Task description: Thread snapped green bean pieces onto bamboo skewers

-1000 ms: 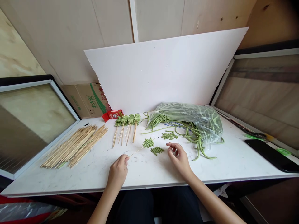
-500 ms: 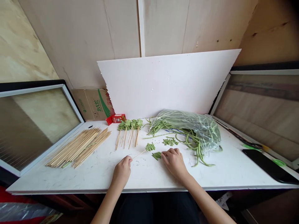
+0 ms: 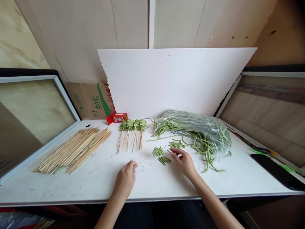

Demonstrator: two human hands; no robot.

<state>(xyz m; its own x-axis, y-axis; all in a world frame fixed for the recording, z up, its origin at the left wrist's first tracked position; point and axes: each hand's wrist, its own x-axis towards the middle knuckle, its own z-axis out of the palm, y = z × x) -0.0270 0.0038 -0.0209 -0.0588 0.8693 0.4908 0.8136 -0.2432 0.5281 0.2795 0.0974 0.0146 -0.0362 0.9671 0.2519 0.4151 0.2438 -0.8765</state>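
My left hand (image 3: 127, 176) is closed on the near end of a thin bamboo skewer (image 3: 145, 160), which slants up to the right. Cut green bean pieces (image 3: 157, 151) sit in a row along its far end. Just below lies a second skewered-looking row of bean pieces (image 3: 164, 160); whether a stick runs through it I cannot tell. My right hand (image 3: 184, 161) pinches a short bean piece (image 3: 169, 150) at its fingertips, just right of the skewer's tip. A small pile of loose cut pieces (image 3: 176, 143) lies beyond those fingertips.
A heap of bare skewers (image 3: 73, 149) lies at left. Finished bean skewers (image 3: 132, 124) stand near a red box (image 3: 119, 117). Whole long beans spill from a plastic bag (image 3: 195, 124). A black phone (image 3: 274, 170) and scissors (image 3: 264, 150) lie at right; a white board (image 3: 176, 82) leans behind.
My right hand has lifted off the lower row of bean pieces and moved up toward the loose pile, now with a piece at its fingertips. My left hand keeps the skewer. The view has shifted slightly.
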